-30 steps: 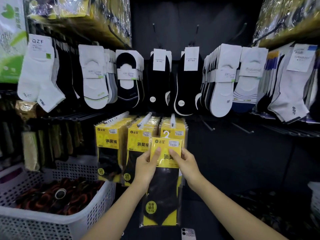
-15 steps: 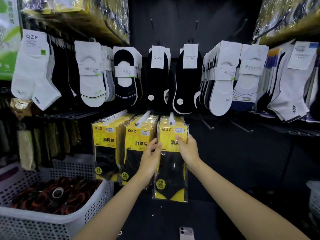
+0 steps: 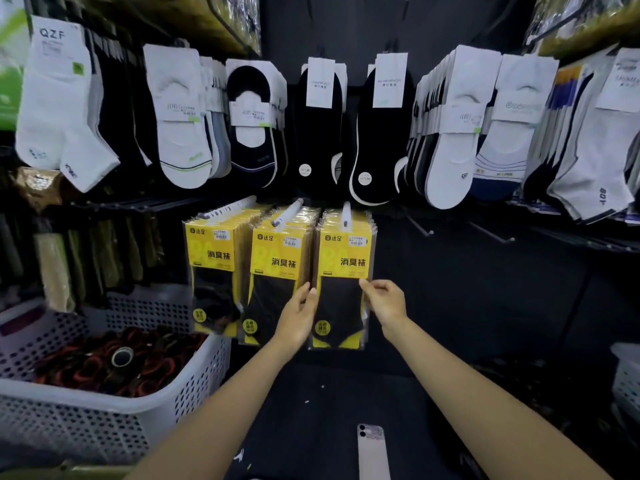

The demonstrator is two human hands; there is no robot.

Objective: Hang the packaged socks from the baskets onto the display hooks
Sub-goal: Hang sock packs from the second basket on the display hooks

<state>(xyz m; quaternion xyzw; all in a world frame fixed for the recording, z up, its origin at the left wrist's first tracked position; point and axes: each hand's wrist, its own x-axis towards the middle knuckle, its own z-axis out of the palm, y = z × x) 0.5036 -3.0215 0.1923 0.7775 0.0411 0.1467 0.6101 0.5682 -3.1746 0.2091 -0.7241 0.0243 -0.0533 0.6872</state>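
Basket: a white perforated plastic basket sits low at the left with dark rolled goods inside.
Left hand: straight fingers rest flat against the pack's left edge.
Socks: the yellow-and-black packaged socks hang foremost on the rightmost white display hook.
Right hand: pinches the pack's right edge.
Risk: I reckon a tug on letting go could slide the pack off the hook's open end.
Writing: "QZF" on the white sock card far left; "达足" and "消臭袜" on the packs.
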